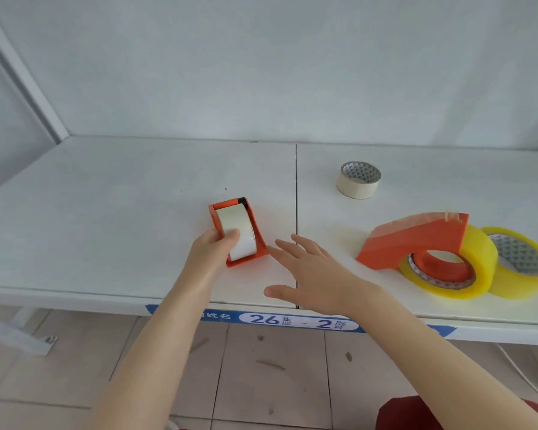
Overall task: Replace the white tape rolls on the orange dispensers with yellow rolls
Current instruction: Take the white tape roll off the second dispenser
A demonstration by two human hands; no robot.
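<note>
An orange dispenser holding a white tape roll stands near the middle of the white shelf. My left hand grips it from the left, thumb on the white roll. Just to its right my right hand hovers open, fingers spread, touching nothing. On the right, a second orange dispenser lies on its side with a yellow roll mounted on it. A loose yellow roll leans behind that one. A loose white roll lies flat farther back.
The white shelf has a seam down its middle and a blue label on its front edge. A white wall closes the back and a frame post rises at the left. Tiled floor with scattered debris lies below.
</note>
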